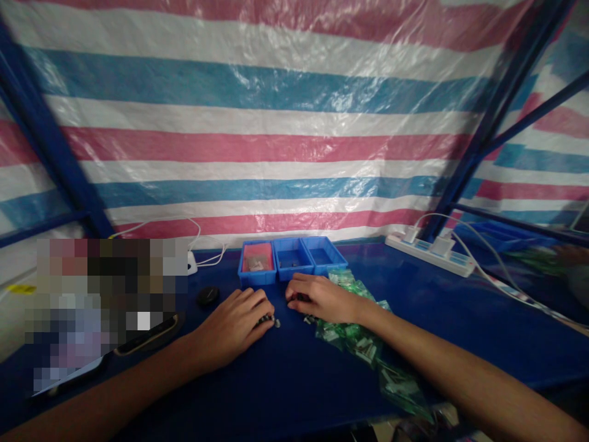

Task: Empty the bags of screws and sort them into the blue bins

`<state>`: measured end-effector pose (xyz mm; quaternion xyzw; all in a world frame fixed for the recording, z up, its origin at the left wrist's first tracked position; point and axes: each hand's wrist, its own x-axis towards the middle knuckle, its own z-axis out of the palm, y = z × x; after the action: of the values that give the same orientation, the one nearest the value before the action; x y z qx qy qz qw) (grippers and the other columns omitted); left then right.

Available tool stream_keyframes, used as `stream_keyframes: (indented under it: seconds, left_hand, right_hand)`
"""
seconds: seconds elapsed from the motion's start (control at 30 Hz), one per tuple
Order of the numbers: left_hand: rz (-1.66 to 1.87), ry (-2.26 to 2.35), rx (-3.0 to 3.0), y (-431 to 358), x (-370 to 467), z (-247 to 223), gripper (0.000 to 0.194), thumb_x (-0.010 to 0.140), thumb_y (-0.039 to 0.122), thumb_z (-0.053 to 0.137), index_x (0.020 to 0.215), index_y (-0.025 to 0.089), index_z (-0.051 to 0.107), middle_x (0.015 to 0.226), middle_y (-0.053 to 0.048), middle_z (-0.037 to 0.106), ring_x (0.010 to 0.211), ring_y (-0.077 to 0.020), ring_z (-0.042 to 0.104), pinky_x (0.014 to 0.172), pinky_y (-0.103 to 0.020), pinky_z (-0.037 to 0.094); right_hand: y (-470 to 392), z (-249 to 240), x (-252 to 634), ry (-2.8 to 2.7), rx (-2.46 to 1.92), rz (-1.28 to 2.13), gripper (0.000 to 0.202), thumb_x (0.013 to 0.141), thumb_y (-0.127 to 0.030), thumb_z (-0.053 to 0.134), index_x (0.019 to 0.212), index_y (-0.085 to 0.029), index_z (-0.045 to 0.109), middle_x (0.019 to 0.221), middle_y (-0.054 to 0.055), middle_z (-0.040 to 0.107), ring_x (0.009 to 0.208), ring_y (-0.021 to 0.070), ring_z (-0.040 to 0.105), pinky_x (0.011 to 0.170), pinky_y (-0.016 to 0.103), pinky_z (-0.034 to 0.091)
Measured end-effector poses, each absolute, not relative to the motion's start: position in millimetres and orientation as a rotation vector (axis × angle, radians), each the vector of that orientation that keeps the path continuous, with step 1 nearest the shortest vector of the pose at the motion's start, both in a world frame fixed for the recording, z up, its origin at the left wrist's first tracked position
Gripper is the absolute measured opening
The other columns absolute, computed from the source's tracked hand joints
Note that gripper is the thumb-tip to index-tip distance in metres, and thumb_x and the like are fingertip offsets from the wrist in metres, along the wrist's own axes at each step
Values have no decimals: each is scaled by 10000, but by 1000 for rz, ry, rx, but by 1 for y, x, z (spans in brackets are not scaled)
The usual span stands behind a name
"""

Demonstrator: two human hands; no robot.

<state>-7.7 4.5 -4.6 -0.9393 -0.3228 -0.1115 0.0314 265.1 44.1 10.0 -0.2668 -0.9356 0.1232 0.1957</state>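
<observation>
My left hand (239, 319) rests on the dark blue table, its fingers curled round small dark and silvery parts that show between thumb and fingertips. A small metallic piece (277, 323) lies just beside those fingertips. To the right, my right hand (317, 298) is bent with thumb and fingers closed on something small and dark, too hidden to name. Below it, several tiny parts (309, 319) lie on the table. Green-tinted plastic bags with pale pieces (363, 348) spread under and beside my right wrist and forearm.
Three blue bins stand at the back: the left bin (257, 279) holds a pink lining and a bag. A white power strip (430, 255) with cables is at right. A round black object (208, 296) lies at left, near a blurred-out area.
</observation>
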Motion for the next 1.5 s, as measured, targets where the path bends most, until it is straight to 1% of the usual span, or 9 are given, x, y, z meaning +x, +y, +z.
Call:
stream_keyframes:
  seconds: [0.13, 0.27, 0.43, 0.63, 0.77, 0.9, 1.1, 1.33, 1.5]
  left_hand:
    - [-354, -995, -2906, 5, -8, -5, 153, 1110, 319, 518, 1155, 227, 631, 1131, -40, 634, 1044, -243, 600, 912, -389, 404]
    - [-361, -983, -2915, 5, -9, -5, 156, 1113, 317, 511, 1156, 227, 631, 1126, -36, 634, 1041, -241, 597, 909, -386, 404]
    - [-344, -948, -2906, 3, -8, -4, 176, 1120, 300, 492, 1196, 231, 634, 1150, -41, 640, 1071, -249, 592, 917, -387, 403]
    - [-353, -945, -2921, 5, -9, -4, 184, 1123, 319, 486, 1209, 237, 627, 1155, -43, 636, 1068, -247, 585, 911, -385, 402]
    - [-361, -947, -2922, 6, -10, -6, 200, 1124, 348, 481, 1220, 242, 622, 1171, -42, 631, 1070, -247, 576, 916, -389, 403]
    - [-368, -952, -2924, 6, -10, -6, 204, 1123, 344, 486, 1234, 243, 624, 1173, -43, 635, 1068, -247, 578, 923, -393, 406]
    - [-374, -962, -2942, 5, -9, -4, 212, 1123, 351, 484, 1229, 240, 630, 1170, -41, 635, 1078, -249, 580, 938, -399, 410]
    - [-416, -948, -2944, 5, -11, -6, 217, 1122, 351, 487, 1254, 251, 627, 1198, -42, 633, 1085, -244, 580, 949, -394, 416]
    - [-455, -961, -2952, 3, -10, -2, 211, 1118, 346, 494, 1224, 246, 646, 1243, -57, 606, 1088, -237, 602, 939, -375, 448]
  right_hand:
    - [44, 8, 264, -2602, -684, 394, 113, 1069, -163, 560, 1078, -191, 669, 1002, 48, 643, 911, 187, 654, 829, 306, 510]
    - [41, 9, 261, -2532, -678, 380, 174, 1114, -221, 489, 1162, -199, 656, 1083, 75, 644, 1011, 210, 641, 904, 342, 514]
    - [40, 12, 259, -2483, -706, 312, 288, 1141, -311, 425, 981, -198, 636, 941, 53, 626, 935, 214, 616, 846, 339, 493]
    - [39, 16, 258, -2257, -795, 379, 238, 1131, -332, 471, 981, -207, 608, 879, 14, 634, 798, 176, 614, 776, 307, 483]
    - [39, 17, 259, -2132, -804, 381, 144, 1114, -297, 500, 1115, -213, 617, 1031, 53, 677, 897, 195, 637, 851, 338, 514]
    - [40, 18, 260, -2139, -754, 379, 222, 1111, -256, 492, 1261, -236, 654, 1159, 85, 674, 1003, 218, 648, 922, 386, 536]
    - [42, 17, 260, -2146, -675, 346, 210, 1085, -202, 551, 1187, -252, 727, 1117, 71, 693, 1083, 227, 652, 958, 392, 522]
    - [45, 12, 263, -2038, -801, 333, 131, 1039, -211, 627, 1150, -246, 689, 1120, 57, 669, 856, 180, 642, 787, 336, 534]
    - [45, 13, 263, -2040, -842, 340, 139, 1033, -209, 622, 1150, -254, 682, 1123, 53, 654, 869, 178, 643, 785, 334, 538]
